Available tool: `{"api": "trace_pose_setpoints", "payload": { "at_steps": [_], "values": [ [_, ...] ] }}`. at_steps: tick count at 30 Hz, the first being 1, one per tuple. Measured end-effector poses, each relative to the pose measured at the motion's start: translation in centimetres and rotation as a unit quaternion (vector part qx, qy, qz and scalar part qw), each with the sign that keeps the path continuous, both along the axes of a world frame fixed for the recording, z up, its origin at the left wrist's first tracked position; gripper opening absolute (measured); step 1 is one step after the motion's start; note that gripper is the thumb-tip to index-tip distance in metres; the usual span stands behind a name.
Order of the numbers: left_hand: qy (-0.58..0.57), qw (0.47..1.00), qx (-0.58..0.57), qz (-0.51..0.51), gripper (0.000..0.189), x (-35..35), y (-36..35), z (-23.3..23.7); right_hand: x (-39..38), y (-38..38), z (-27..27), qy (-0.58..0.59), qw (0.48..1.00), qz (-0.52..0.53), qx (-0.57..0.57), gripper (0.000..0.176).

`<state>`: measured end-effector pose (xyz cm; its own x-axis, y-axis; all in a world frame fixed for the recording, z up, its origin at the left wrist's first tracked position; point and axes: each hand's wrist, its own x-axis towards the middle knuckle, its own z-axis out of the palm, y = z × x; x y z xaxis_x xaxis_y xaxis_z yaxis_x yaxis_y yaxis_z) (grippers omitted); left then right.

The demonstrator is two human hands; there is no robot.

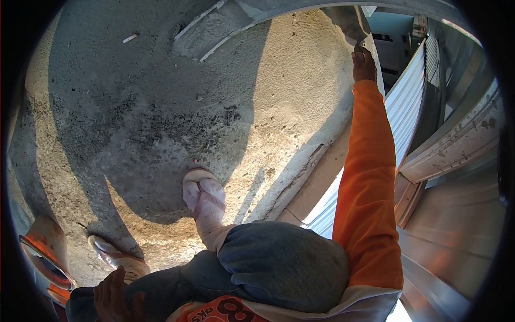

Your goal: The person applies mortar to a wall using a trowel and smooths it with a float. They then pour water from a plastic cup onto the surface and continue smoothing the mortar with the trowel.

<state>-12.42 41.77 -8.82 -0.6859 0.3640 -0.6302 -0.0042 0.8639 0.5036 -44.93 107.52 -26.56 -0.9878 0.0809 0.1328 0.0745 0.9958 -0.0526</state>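
My right hand (pixel 364 64) reaches out at the upper right, closed around the handle of a trowel (pixel 351 26). The trowel's broad grey blade points away from me, close to the edge of the concrete floor (pixel 300 59). At the lower left, my left hand (pixel 115 298) lies on the leg of my dark trousers (pixel 198 279), with its fingers stretched and nothing in them. The trowel's handle is mostly hidden by my fingers.
An orange bucket (pixel 51 244) stands tipped at the left. A grey channel-shaped piece (pixel 212 29) lies at the top, near a small white stick (pixel 130 38). Corrugated metal sheets (pixel 405 107) run past the floor's broken edge on the right.
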Motion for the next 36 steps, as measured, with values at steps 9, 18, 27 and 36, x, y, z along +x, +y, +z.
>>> {"api": "trace_pose_setpoints", "payload": {
  "at_steps": [9, 18, 27, 36],
  "values": [
    [0.002, 1.000, -0.010, 0.008, 0.043, 0.2, 0.3, 0.2, 2.0, 0.0, -0.8, -0.048, 0.997, -0.060, -0.001, 0.053],
    [-0.027, 0.998, -0.016, 0.055, 0.059, 2.1, -0.8, 0.2, 7.5, 1.9, -1.0, -0.041, 0.992, -0.115, 0.023, 0.054],
    [0.005, 1.000, 0.008, -0.010, 0.041, 0.1, -0.1, 0.3, 1.1, -3.7, 0.3, -0.037, 0.990, -0.103, 0.084, 0.048],
    [0.047, 0.998, 0.031, 0.000, 0.044, 1.1, -0.5, 1.1, 8.9, 4.7, -0.3, -0.042, 0.985, -0.139, 0.097, 0.048]
  ]
}}
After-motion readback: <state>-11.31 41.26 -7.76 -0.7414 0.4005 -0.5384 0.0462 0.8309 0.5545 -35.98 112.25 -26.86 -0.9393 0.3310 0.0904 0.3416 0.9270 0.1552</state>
